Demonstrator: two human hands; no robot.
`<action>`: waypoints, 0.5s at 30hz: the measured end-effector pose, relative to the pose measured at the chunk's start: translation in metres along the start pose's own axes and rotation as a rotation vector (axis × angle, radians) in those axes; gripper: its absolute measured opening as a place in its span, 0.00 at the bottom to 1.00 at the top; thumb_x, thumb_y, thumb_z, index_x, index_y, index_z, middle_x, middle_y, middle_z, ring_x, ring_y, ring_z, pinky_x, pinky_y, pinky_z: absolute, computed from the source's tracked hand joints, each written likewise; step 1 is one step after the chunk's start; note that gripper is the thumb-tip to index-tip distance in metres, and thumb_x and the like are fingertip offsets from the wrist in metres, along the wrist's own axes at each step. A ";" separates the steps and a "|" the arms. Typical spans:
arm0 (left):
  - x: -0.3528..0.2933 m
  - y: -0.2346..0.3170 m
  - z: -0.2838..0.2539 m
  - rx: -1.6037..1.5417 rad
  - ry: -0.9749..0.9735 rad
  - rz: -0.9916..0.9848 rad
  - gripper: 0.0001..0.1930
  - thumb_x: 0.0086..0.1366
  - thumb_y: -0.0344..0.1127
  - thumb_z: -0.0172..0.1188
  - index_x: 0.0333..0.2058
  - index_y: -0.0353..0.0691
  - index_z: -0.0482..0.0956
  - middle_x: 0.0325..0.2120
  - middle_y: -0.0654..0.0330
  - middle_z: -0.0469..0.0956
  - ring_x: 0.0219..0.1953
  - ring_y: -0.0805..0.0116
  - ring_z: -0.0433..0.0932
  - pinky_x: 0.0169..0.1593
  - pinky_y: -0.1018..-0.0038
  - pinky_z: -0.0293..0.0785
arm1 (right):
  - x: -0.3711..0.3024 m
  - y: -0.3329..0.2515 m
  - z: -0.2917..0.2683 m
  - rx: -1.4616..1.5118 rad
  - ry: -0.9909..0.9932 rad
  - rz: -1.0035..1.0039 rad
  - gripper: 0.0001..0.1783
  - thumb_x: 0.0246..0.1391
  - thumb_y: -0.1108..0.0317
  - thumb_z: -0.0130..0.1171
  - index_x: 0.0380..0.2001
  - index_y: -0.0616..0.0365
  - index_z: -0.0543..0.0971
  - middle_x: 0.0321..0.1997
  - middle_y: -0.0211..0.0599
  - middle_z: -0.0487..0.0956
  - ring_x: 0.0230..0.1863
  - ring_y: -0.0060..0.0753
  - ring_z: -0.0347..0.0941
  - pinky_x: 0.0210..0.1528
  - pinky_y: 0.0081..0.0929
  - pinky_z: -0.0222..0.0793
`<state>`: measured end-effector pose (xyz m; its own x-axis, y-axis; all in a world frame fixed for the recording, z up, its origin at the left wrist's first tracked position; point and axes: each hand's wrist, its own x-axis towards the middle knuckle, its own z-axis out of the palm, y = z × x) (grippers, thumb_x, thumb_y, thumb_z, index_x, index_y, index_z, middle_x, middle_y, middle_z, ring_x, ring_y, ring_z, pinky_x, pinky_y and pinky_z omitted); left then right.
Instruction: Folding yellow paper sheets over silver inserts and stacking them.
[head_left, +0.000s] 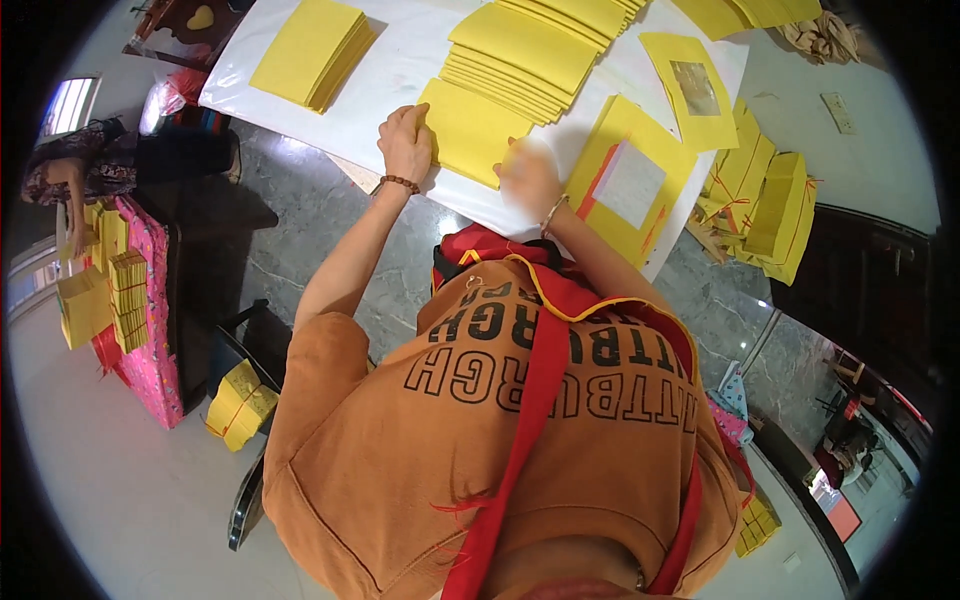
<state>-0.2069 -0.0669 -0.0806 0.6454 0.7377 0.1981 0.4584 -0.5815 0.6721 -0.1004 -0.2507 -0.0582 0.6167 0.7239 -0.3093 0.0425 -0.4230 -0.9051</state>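
Observation:
A fanned row of yellow paper sheets lies on the white-covered table. At its near end is the front yellow paper sheet, flat on the table. My left hand, with a beaded bracelet, has its fingers curled at this sheet's left edge. At the right edge of the same sheet is my right hand, partly blurred, its fingertips against the paper. Right of that hand lies a yellow sheet with a white rectangle and orange-red strips. Beyond it is a yellow piece with a window-like patch.
A neat yellow stack stands at the table's far left. Yellow tied bundles sit beyond the table's right edge. At the left, another person is by a pink-covered table with yellow bundles. A chair holds another bundle.

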 end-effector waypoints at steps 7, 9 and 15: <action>-0.018 0.024 0.002 0.589 -0.121 0.503 0.23 0.61 0.49 0.48 0.56 0.57 0.65 0.59 0.56 0.57 0.60 0.53 0.53 0.56 0.46 0.46 | 0.010 0.023 0.000 -0.025 0.041 -0.070 0.29 0.49 0.62 0.57 0.54 0.59 0.66 0.45 0.46 0.64 0.37 0.34 0.73 0.30 0.24 0.76; -0.019 0.022 0.003 0.618 -0.148 0.507 0.26 0.61 0.52 0.47 0.59 0.59 0.59 0.60 0.57 0.55 0.62 0.52 0.50 0.57 0.46 0.45 | 0.008 0.023 -0.001 0.001 0.076 -0.087 0.29 0.48 0.60 0.57 0.53 0.60 0.68 0.44 0.49 0.66 0.33 0.35 0.74 0.29 0.25 0.76; -0.017 0.021 0.007 0.635 -0.158 0.552 0.25 0.62 0.53 0.46 0.57 0.58 0.62 0.59 0.55 0.57 0.61 0.52 0.52 0.56 0.41 0.44 | -0.025 -0.013 -0.038 0.184 0.080 -0.103 0.27 0.49 0.60 0.58 0.52 0.60 0.69 0.48 0.47 0.65 0.34 0.31 0.72 0.30 0.23 0.72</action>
<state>-0.2033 -0.0940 -0.0745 0.9330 0.2631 0.2456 0.2781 -0.9601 -0.0279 -0.0866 -0.2836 -0.0277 0.6771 0.7096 -0.1946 -0.0309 -0.2369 -0.9710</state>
